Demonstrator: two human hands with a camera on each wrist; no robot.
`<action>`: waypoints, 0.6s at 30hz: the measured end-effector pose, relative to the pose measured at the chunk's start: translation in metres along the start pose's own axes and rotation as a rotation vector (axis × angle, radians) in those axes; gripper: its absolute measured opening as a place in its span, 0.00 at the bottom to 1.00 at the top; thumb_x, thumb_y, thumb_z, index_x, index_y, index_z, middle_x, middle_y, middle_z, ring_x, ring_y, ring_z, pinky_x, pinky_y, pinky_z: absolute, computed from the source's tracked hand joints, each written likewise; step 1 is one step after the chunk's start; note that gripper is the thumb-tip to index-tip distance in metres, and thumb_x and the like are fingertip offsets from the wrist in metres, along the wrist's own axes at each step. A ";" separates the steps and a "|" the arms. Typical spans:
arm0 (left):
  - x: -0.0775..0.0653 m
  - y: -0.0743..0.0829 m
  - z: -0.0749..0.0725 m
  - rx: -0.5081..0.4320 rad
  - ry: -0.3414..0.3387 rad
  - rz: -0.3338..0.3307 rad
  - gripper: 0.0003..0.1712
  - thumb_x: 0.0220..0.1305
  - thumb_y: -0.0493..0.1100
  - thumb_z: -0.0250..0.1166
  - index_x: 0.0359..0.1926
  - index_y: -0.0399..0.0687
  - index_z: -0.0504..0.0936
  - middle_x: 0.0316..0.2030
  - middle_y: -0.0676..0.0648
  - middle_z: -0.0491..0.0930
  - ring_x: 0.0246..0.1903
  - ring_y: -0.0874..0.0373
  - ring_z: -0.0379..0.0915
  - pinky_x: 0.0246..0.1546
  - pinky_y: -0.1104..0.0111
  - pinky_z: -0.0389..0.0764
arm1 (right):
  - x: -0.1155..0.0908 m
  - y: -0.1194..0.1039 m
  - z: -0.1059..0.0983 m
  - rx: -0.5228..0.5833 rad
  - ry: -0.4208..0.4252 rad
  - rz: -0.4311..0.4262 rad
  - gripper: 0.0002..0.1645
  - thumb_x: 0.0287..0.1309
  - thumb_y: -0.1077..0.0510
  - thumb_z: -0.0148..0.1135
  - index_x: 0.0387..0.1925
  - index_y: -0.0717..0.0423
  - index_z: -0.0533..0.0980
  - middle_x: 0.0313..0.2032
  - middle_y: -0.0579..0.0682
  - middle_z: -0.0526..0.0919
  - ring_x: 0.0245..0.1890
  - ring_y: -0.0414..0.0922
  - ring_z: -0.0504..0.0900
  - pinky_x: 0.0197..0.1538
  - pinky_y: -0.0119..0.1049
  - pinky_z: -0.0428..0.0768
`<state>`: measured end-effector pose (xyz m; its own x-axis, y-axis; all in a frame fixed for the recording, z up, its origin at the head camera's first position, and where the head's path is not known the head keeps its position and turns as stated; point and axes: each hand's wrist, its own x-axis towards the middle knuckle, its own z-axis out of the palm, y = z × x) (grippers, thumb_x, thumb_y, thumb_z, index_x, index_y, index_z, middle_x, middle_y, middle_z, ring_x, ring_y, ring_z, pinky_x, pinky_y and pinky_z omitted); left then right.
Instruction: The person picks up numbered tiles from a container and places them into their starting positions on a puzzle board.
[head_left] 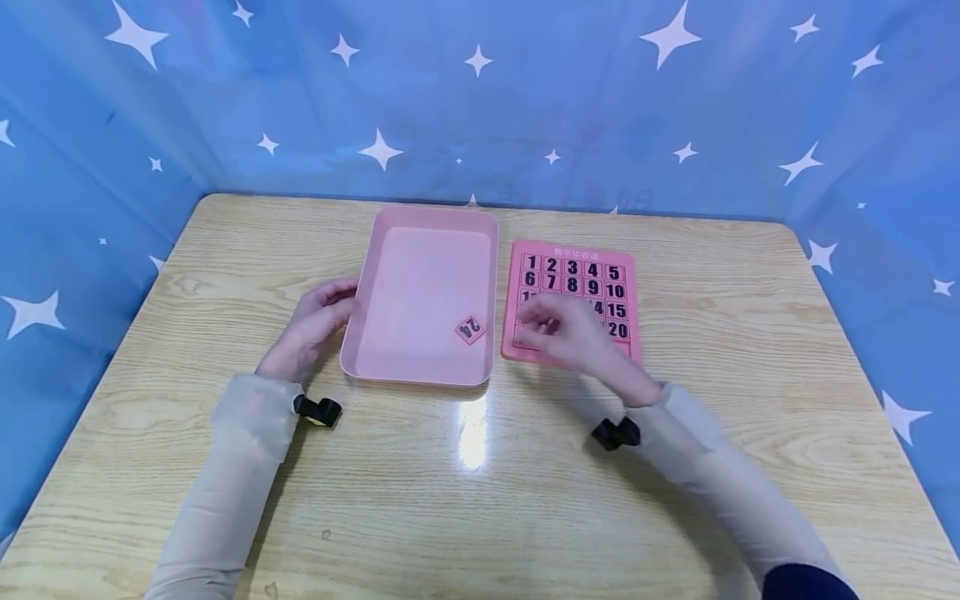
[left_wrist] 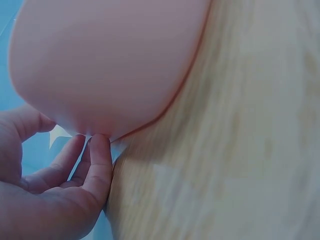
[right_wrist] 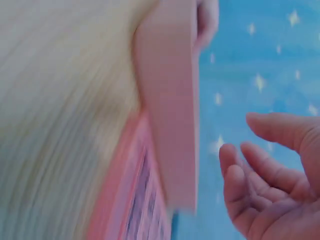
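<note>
My left hand (head_left: 311, 325) touches the outer left wall of a pale pink tray (head_left: 360, 333). In the left wrist view its bent fingertips (left_wrist: 100, 142) rest against the tray's side (left_wrist: 110, 65). A small square number tile (head_left: 470, 330) marked 24 lies tilted in the tray's lower right part. Over the lower left of a pink number puzzle board (head_left: 633, 287) hovers my right hand (head_left: 570, 333), blurred. Seen from the right wrist, the hand (right_wrist: 272, 180) has loosely bent fingers, with a gap to the thumb and nothing between. It hides several tiles in the lower rows.
The wooden table (head_left: 390, 500) carries the tray and the board side by side near its far edge, close together. A blue star-patterned curtain (head_left: 420, 92) hangs behind and beside the table. Both wrists wear black cameras (head_left: 318, 412).
</note>
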<state>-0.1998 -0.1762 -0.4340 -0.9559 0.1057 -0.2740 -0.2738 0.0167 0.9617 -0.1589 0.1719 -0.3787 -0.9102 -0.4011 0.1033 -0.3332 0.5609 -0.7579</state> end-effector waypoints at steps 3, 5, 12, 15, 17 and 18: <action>0.000 -0.001 0.000 0.004 0.004 0.003 0.29 0.60 0.31 0.56 0.62 0.26 0.63 0.43 0.52 0.73 0.44 0.63 0.68 0.42 0.78 0.73 | 0.013 -0.017 0.023 0.099 -0.060 -0.019 0.18 0.48 0.68 0.67 0.43 0.70 0.76 0.36 0.60 0.82 0.36 0.49 0.81 0.41 0.35 0.81; 0.000 -0.001 0.000 0.008 0.005 0.006 0.29 0.60 0.31 0.56 0.62 0.26 0.63 0.43 0.53 0.73 0.43 0.63 0.68 0.42 0.78 0.73 | 0.019 -0.024 0.039 0.118 -0.080 -0.010 0.19 0.48 0.68 0.67 0.44 0.71 0.76 0.37 0.61 0.82 0.37 0.50 0.81 0.42 0.34 0.81; -0.001 -0.001 0.000 0.008 0.008 0.013 0.28 0.60 0.31 0.56 0.62 0.26 0.63 0.43 0.52 0.73 0.43 0.63 0.68 0.42 0.78 0.73 | 0.037 -0.034 0.070 -0.116 -0.089 0.028 0.21 0.48 0.68 0.67 0.47 0.68 0.75 0.42 0.60 0.79 0.40 0.50 0.79 0.44 0.34 0.80; -0.001 -0.001 0.000 0.011 0.005 0.013 0.28 0.60 0.31 0.56 0.62 0.26 0.63 0.43 0.52 0.73 0.43 0.63 0.68 0.42 0.78 0.73 | 0.041 -0.036 0.072 -0.224 -0.128 0.074 0.24 0.48 0.68 0.66 0.50 0.66 0.74 0.45 0.59 0.78 0.42 0.49 0.78 0.44 0.33 0.80; -0.001 -0.001 0.000 0.011 0.001 0.013 0.28 0.60 0.31 0.56 0.62 0.26 0.63 0.44 0.51 0.73 0.43 0.63 0.68 0.42 0.78 0.73 | 0.044 -0.036 0.073 -0.275 -0.147 0.087 0.25 0.49 0.69 0.65 0.52 0.65 0.73 0.46 0.58 0.77 0.42 0.49 0.78 0.44 0.33 0.80; -0.001 -0.001 0.000 0.011 0.000 0.012 0.28 0.60 0.31 0.56 0.62 0.26 0.63 0.44 0.51 0.72 0.43 0.63 0.68 0.42 0.78 0.73 | 0.045 -0.037 0.073 -0.296 -0.151 0.089 0.25 0.50 0.69 0.64 0.52 0.65 0.73 0.46 0.58 0.77 0.43 0.50 0.78 0.45 0.33 0.80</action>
<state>-0.1991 -0.1760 -0.4344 -0.9591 0.1063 -0.2623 -0.2610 0.0264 0.9650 -0.1697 0.0803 -0.3936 -0.8996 -0.4313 -0.0678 -0.3314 0.7756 -0.5372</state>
